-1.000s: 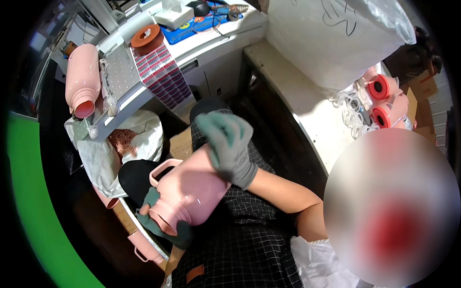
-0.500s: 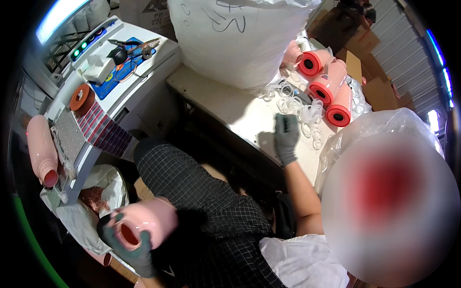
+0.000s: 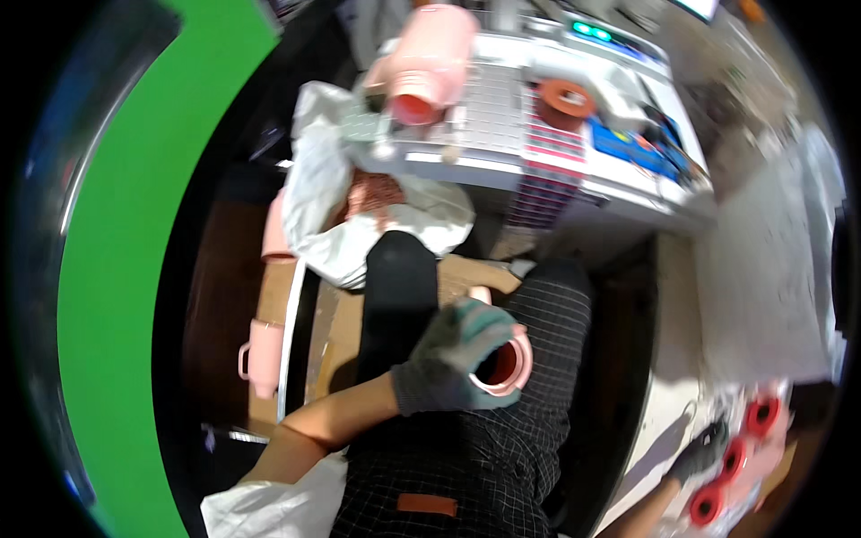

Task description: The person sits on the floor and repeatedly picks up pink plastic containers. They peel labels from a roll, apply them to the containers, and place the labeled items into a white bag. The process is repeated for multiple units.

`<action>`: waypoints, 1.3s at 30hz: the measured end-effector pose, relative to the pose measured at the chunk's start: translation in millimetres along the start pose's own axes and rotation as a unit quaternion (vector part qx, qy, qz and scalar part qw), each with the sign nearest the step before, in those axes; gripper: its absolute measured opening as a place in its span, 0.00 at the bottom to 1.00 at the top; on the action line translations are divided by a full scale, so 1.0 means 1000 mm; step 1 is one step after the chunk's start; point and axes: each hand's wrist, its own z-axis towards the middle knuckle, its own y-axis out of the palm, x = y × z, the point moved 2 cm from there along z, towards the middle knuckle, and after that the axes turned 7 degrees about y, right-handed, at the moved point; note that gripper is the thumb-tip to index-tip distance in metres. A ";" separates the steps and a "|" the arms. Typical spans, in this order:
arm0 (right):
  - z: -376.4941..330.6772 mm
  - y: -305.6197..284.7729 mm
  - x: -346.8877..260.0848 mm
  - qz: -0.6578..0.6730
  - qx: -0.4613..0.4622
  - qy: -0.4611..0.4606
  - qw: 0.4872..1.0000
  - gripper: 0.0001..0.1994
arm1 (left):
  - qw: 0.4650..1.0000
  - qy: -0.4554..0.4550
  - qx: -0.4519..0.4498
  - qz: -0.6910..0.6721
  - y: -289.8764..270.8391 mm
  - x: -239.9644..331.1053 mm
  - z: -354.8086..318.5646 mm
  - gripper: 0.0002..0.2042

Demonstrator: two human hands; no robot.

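- The gloved left hand (image 3: pixel 453 359) is gripping a pink jug (image 3: pixel 504 363) by its open rim, over the lap.
- The gloved right hand (image 3: pixel 701 453) is reaching among red-capped rolls (image 3: pixel 762 414); its grip is probably loose, but blur is hiding it.
- A cluttered white workbench (image 3: pixel 574 175) is standing ahead, beside a green wall (image 3: pixel 117 269).

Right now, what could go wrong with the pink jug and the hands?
The left hand grips the pink jug only at its open rim, over the lap, so it might slip and fall. The right hand reaches far to the red rolls at the table edge; one could perhaps get knocked off.
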 end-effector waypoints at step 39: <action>-0.148 -0.070 -0.457 0.346 -0.264 -0.562 0.703 0.16 | 0.966 0.012 -0.084 0.245 -0.045 0.015 -0.006 0.11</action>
